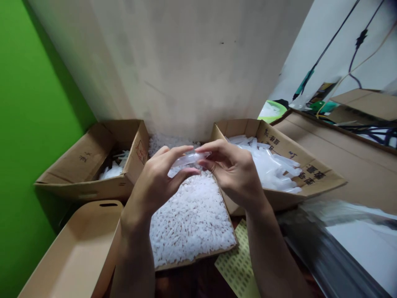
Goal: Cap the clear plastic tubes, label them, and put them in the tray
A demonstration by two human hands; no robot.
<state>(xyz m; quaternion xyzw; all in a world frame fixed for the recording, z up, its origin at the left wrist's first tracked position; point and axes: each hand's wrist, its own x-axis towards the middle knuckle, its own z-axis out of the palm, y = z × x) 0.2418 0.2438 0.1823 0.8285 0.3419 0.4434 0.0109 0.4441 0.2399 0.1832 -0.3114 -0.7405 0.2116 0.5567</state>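
Observation:
Between my two hands is a clear plastic tube (189,159), lying roughly level with its right end slightly raised. My left hand (161,174) curves around the tube's left part, thumb below and fingers above. The thumb and fingers of my right hand (232,167) pinch its right end. Below both hands lies a shallow cardboard tray (182,263) spread with many small white translucent pieces (192,219). To the right, a cardboard box (322,176) holds a heap of translucent tubes (269,165).
A cardboard box (93,159) at the left contains some white plastic pieces. Nearer stands a tan plastic bin (71,244). A yellow sticker sheet (238,260) lies by my right forearm. Grey and clear plastic bags (313,248) are at the right; a pale panel (186,62) rises behind.

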